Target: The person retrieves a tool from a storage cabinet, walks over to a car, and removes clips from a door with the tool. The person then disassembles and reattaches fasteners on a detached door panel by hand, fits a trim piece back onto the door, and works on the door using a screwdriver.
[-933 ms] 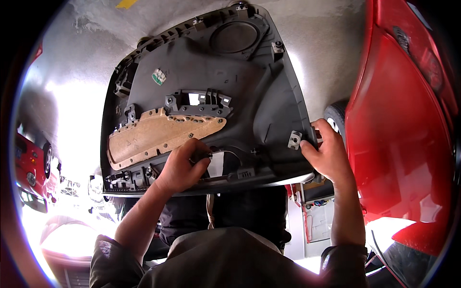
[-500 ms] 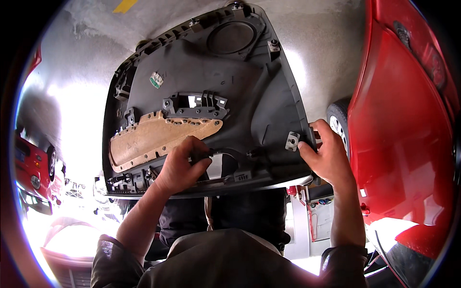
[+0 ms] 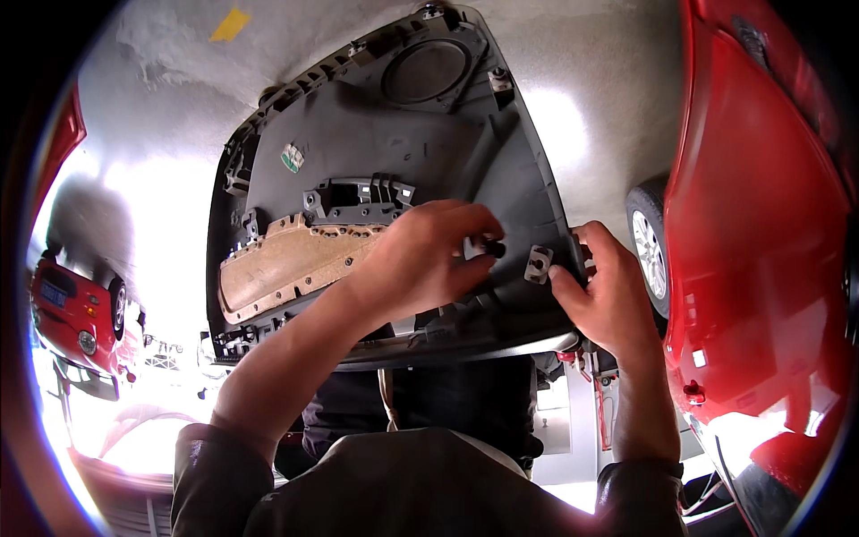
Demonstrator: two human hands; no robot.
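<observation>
A dark grey car door panel [image 3: 376, 134] is held in front of me with its inner side up. A tan insert [image 3: 286, 273] is fastened along its lower left part. My left hand [image 3: 434, 255] is raised over the panel's right half. Between its thumb and fingers is a small black part [image 3: 492, 248] with a paler piece beside it; its exact kind is unclear. My right hand [image 3: 608, 286] grips the panel's right edge, fingers behind and thumb in front. Just by that thumb sits a whitish square clip [image 3: 539, 265] on the panel.
To the right stands a red car body [image 3: 752, 224] with a wheel [image 3: 649, 242] close to the panel's edge. Another red car [image 3: 80, 313] is farther off at the left. Below the panel are my dark-clothed legs [image 3: 456, 403]. A yellow mark [image 3: 230, 25] lies on the concrete floor.
My left hand has moved right and up from the panel's lower middle toward the whitish clip, with the small black part in its fingers. The right hand keeps its grip.
</observation>
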